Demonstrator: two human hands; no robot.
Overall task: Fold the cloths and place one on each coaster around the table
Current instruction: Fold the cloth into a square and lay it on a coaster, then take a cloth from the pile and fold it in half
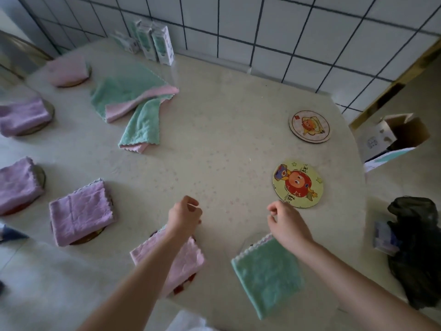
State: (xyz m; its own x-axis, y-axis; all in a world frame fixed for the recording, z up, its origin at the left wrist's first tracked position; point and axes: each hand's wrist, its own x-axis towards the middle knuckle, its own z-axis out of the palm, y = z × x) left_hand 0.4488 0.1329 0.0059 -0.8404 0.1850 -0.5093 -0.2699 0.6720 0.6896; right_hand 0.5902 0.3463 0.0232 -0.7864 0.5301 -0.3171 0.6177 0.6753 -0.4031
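Observation:
Folded cloths sit on coasters along the left and near sides: several purple ones (81, 212), a pink one (68, 70) at the back left, a pink one (183, 261) under my left forearm and a green one (268, 275) under my right wrist. Two unfolded green-and-pink cloths (131, 94) lie at the back middle. Two round cartoon coasters are bare on the right: a yellow one (297, 183) and a pale one (309, 126). My left hand (185, 215) and my right hand (285, 220) hover over the table (219, 130), fingers loosely curled, holding nothing.
Small cartons (156, 43) stand against the tiled wall at the back. An open cardboard box (393, 137) sits beyond the table's right edge. A black plastic bag (417, 249) lies on the right side of the table.

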